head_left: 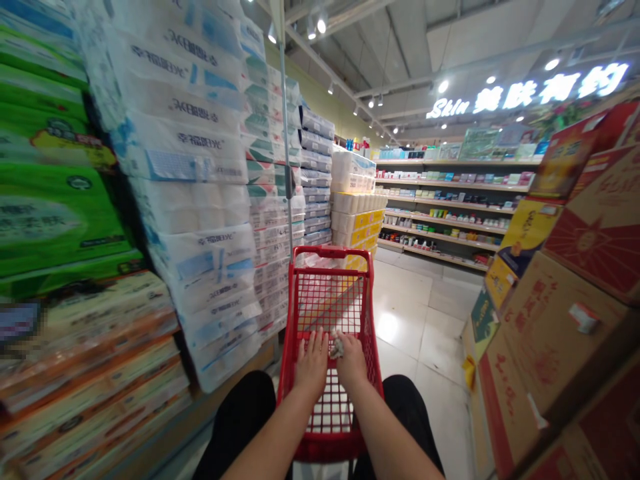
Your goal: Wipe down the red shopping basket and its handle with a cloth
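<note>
My left hand (pixel 313 363) hangs over the wire mesh of a red shopping cart (pixel 333 252), its fingers spread and holding nothing. My right hand (pixel 351 360) lies close beside it, with a small crumpled whitish-grey item (pixel 337 345) pinched at its fingertips. The item is too small and crumpled for me to tell what it is. The cart's front rim stands well beyond both hands, and its basket looks to hold nothing large. Black trouser legs (pixel 240 417) show below my forearms on either side of the cart.
Tall stacks of wrapped toilet paper (pixel 200 133) and green packs (pixel 50 213) rise close on the left. Cardboard cartons (pixel 560 333) line the right. A metal pole (pixel 285 133) stands beyond the cart. A tiled aisle floor (pixel 420 327) leads toward stocked shelves (pixel 440 200).
</note>
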Motion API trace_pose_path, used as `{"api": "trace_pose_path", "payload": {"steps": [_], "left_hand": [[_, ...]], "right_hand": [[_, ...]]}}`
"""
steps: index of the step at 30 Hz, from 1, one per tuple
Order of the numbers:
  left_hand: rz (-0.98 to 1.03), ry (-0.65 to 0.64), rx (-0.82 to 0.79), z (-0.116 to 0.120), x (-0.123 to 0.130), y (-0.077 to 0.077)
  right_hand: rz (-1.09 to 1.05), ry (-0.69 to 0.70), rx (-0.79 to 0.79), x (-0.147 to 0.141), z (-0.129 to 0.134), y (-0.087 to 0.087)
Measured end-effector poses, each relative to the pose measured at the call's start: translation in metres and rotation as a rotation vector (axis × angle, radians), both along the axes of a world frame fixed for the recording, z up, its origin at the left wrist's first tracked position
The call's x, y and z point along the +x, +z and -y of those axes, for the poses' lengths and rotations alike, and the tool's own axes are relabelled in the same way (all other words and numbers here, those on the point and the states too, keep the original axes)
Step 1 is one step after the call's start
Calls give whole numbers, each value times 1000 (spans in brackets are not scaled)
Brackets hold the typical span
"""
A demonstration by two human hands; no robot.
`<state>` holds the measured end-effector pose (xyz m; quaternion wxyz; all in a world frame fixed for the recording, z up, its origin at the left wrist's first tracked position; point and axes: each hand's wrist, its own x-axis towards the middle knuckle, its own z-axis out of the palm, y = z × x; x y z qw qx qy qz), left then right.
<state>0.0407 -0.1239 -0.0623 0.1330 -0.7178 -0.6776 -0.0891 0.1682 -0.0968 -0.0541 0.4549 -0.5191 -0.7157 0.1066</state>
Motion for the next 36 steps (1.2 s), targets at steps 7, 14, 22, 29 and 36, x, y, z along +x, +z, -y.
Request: {"api": "trace_pose_path", "payload": {"steps": [7,14,22,29,36], "left_hand": [[16,7,2,-1,-1,-6],[9,45,-47,3,-7,3],[210,-18,-74,7,-14,20],[636,-387,-409,49,23,56],[610,-535,-577,85,50,51]], "right_hand": [[14,0,49,1,3,7],[73,-149,89,26,1,52],[140,27,29,54,-10,41],[14,-37,61,52,-10,31],[44,-86,60,52,-7,33]]}}
